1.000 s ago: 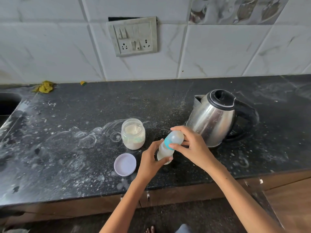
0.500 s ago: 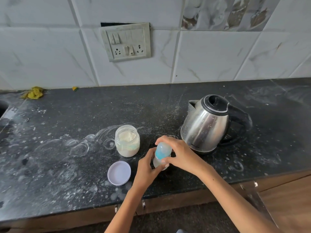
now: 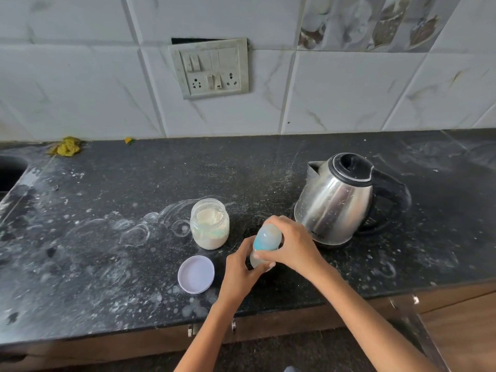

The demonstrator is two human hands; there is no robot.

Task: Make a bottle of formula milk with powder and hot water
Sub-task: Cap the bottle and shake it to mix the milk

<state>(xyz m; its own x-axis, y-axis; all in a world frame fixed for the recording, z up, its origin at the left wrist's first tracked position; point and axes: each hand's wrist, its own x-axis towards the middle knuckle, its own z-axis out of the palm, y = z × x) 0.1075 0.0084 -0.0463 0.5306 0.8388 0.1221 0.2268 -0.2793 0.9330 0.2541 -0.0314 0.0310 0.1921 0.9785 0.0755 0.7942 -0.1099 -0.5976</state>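
Note:
A small baby bottle [image 3: 265, 241] with a clear dome cap and a blue ring stands upright on the black counter near its front edge. My left hand [image 3: 240, 272] grips the bottle's lower body. My right hand [image 3: 291, 244] is wrapped around the cap and ring from the right. An open glass jar of white powder [image 3: 210, 224] stands just left of the bottle. Its round white lid [image 3: 196, 274] lies flat in front of it. A steel electric kettle [image 3: 335, 200] with a black lid and handle sits on its base to the right.
The black counter [image 3: 107, 251] is dusted with white powder and ring marks. A sink edge [image 3: 10, 170] shows at far left, and a yellow cloth scrap [image 3: 65, 147] lies by the tiled wall. A switch and socket panel [image 3: 210, 68] is on the wall.
The bottle went from tilted in the air to upright on the counter. Both hands stayed on it, the right one now over the cap.

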